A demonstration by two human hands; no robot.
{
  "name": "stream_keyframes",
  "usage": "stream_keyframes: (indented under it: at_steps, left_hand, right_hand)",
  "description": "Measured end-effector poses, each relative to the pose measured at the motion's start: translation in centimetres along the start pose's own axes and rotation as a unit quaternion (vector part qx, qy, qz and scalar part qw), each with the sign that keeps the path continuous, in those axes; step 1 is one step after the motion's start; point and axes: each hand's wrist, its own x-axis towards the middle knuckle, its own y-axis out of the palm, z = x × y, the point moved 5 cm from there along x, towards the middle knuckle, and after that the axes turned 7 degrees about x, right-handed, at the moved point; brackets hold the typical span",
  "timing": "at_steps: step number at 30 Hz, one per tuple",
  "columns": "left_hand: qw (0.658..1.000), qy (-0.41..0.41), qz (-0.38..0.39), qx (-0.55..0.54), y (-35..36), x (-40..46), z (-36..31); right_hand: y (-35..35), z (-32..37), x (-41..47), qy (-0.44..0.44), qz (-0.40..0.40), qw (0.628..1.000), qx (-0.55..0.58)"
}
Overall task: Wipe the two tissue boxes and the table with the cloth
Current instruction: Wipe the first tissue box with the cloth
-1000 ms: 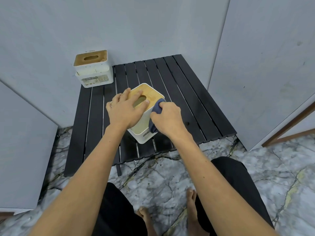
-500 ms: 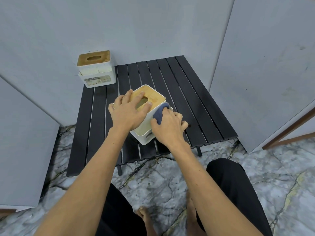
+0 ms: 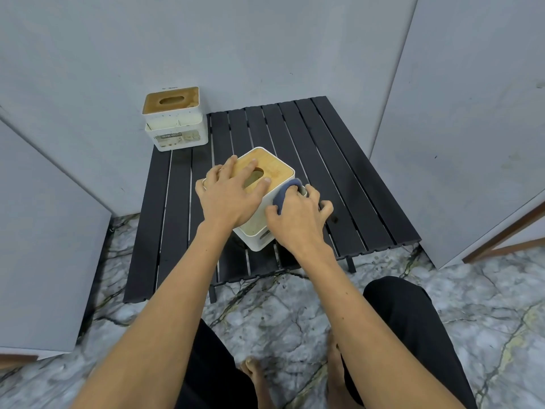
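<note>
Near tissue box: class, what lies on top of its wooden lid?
The left hand rests flat on the near tissue box's wooden lid, its fingers partly covering the oval slot. Whatever is inside the box cannot be seen.

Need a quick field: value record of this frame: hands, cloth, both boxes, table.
left hand: left hand rests flat on the wooden lid of the near white tissue box, steadying it
right hand: right hand grips the dark blue cloth against that box's right side
far box: second white tissue box with wooden lid stands untouched at the table's far left corner
table: black slatted low table on marble floor
stage: wiping near box
</note>
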Motion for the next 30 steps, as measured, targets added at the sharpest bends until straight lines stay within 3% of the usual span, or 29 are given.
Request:
stream_keyframes:
  at_steps: [5, 9, 12, 16, 21, 25, 30]
  left_hand:
    - [1.000, -0.008, 0.002, 0.006, 0.1, -0.2, -0.2]
    - [0.999, -0.017, 0.022, -0.033, 0.2, -0.1, 0.1]
    - [0.996, -0.019, 0.039, -0.074, -0.1, 0.1, 0.0]
    - [0.993, -0.019, 0.056, -0.104, -0.7, 1.0, 1.0]
    - [0.998, 0.022, 0.040, -0.051, -0.5, 0.4, 1.3]
    - [0.997, 0.011, 0.034, -0.071, -0.4, 0.3, 1.4]
    - [0.996, 0.008, 0.029, -0.090, -0.3, 0.4, 1.8]
  right_hand:
    - [-0.2, -0.7, -1.2, -0.035, -0.006, 0.992, 0.125]
    - [-1.2, -0.1, -2.8, -0.072, -0.043, 0.964, 0.252]
    - [-1.1, 0.7, -3.9, -0.078, -0.029, 0.959, 0.270]
    - [-0.8, 1.0, -4.5, -0.068, -0.022, 0.966, 0.250]
    - [0.1, 2.6, -6.3, -0.080, 0.005, 0.968, 0.237]
    - [2.6, 3.9, -7.4, -0.094, 0.021, 0.992, 0.087]
    - [2.9, 4.4, -7.2, -0.088, -0.038, 0.995, -0.040]
